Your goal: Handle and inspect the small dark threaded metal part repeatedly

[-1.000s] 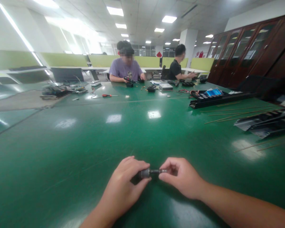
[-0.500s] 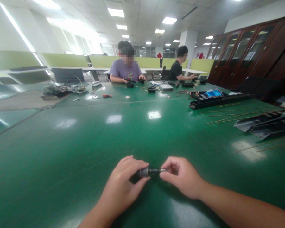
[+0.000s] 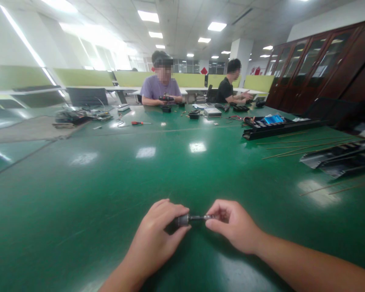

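Note:
Low in the view, my left hand (image 3: pixel 159 229) is closed round a short dark-grey cylinder (image 3: pixel 183 220); thumb and fingers hide part of it. A thin dark metal shaft (image 3: pixel 197 217) runs from the cylinder's right end toward my other hand. The fingertips of my right hand (image 3: pixel 231 223) pinch the far end of this shaft, where a lighter metal piece partly shows. The cylinder and shaft lie level, just above the green tabletop (image 3: pixel 124 182). I cannot tell exactly what kind of part this is.
Across the table, a person in a purple shirt (image 3: pixel 152 89) holds a dark tool (image 3: pixel 166 98). Another person in black (image 3: pixel 225 89) sits farther right. A red screwdriver (image 3: pixel 137 123) lies at far left-centre. Black metal channels (image 3: pixel 276 129) and thin rods (image 3: pixel 304 146) lie at right.
My left hand has shifted slightly left with the cylinder, and a little more shaft shows between my hands. The person in purple has brought both hands together at the dark tool.

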`<state>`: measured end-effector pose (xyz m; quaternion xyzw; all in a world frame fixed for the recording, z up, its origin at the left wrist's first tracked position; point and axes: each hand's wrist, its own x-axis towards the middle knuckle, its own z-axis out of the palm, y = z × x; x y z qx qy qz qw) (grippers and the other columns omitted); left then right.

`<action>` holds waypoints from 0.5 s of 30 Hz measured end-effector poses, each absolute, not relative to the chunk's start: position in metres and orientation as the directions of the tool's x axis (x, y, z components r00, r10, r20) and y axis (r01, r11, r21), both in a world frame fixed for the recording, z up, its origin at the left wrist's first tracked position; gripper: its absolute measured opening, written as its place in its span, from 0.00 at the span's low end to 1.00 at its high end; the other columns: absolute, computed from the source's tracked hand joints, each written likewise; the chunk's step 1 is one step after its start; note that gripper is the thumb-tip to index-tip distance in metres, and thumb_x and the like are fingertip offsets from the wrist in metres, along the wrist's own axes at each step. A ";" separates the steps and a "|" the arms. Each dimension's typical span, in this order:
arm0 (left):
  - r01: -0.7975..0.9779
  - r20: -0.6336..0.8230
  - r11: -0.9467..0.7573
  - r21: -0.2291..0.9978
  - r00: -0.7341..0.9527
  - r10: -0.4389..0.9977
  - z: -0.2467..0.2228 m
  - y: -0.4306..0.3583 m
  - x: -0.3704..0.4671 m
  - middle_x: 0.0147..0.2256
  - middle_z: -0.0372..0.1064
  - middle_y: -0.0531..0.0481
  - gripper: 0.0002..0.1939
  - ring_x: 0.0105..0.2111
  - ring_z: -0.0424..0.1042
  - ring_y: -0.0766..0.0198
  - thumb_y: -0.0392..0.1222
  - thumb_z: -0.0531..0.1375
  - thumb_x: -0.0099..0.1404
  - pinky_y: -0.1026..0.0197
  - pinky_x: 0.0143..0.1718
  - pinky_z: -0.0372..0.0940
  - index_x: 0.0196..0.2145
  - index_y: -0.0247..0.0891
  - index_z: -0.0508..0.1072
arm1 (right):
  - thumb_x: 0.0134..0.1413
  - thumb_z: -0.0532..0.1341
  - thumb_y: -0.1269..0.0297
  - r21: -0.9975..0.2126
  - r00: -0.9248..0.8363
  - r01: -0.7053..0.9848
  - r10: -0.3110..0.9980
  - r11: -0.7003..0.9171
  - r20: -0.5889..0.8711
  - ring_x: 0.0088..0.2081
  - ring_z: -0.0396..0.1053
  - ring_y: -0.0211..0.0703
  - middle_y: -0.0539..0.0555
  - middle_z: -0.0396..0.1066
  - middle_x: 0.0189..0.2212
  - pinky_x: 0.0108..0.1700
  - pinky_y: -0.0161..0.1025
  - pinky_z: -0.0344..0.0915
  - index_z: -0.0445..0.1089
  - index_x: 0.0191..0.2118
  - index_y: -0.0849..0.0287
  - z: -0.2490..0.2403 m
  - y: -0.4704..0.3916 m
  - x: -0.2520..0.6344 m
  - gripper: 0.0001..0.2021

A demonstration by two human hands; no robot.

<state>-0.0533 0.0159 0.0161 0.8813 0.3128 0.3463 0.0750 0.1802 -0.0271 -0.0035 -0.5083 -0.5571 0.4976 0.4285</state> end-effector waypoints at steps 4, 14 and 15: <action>0.490 0.576 -0.802 0.341 0.566 0.590 0.017 0.016 -0.053 0.39 0.78 0.52 0.12 0.41 0.77 0.56 0.38 0.65 0.62 0.44 0.52 0.68 0.44 0.45 0.74 | 0.49 0.67 0.65 -0.990 -0.120 0.141 0.992 -0.012 -0.029 0.28 0.66 0.38 0.50 0.72 0.26 0.33 0.36 0.61 0.72 0.32 0.61 -0.003 -0.027 0.181 0.06; 0.489 0.580 -0.804 0.337 0.565 0.587 0.019 0.015 -0.053 0.39 0.78 0.50 0.12 0.41 0.77 0.56 0.38 0.64 0.62 0.42 0.53 0.67 0.45 0.44 0.73 | 0.48 0.67 0.65 -0.992 -0.107 0.120 0.993 -0.031 -0.044 0.28 0.66 0.38 0.50 0.72 0.26 0.32 0.36 0.61 0.71 0.32 0.60 0.000 -0.027 0.180 0.06; 0.490 0.581 -0.805 0.335 0.565 0.586 0.019 0.015 -0.052 0.39 0.78 0.50 0.12 0.41 0.77 0.56 0.38 0.64 0.62 0.42 0.52 0.67 0.45 0.45 0.73 | 0.48 0.67 0.65 -0.992 -0.105 0.119 0.994 -0.030 -0.043 0.28 0.66 0.38 0.50 0.72 0.26 0.32 0.36 0.61 0.71 0.32 0.60 0.000 -0.027 0.180 0.06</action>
